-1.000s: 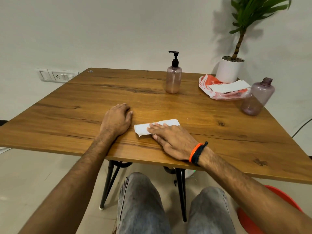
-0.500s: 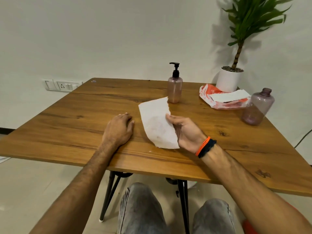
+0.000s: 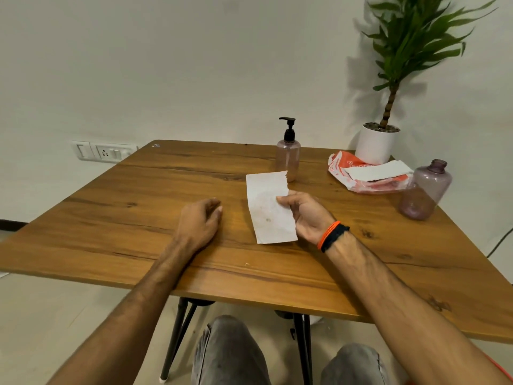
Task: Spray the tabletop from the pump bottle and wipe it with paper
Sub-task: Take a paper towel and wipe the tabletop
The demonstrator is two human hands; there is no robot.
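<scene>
My right hand (image 3: 306, 216) pinches a white sheet of paper (image 3: 268, 209) by its right edge and holds it up above the wooden tabletop (image 3: 144, 218), its faintly smudged face turned toward me. A pink pump bottle (image 3: 288, 157) with a black pump stands upright just behind the paper, near the table's far edge. My left hand (image 3: 201, 222) rests on the tabletop left of the paper, fingers loosely curled and holding nothing.
An orange and white packet (image 3: 358, 179) with more paper on top lies at the back right. A pink bottle without a cap (image 3: 424, 190) stands near the right edge. A potted plant (image 3: 377, 143) fills the far right corner. My knees are under the table.
A second ago my right hand pressed the folded paper flat on the table. It has since lifted the paper and opened it out. My left hand has stayed put.
</scene>
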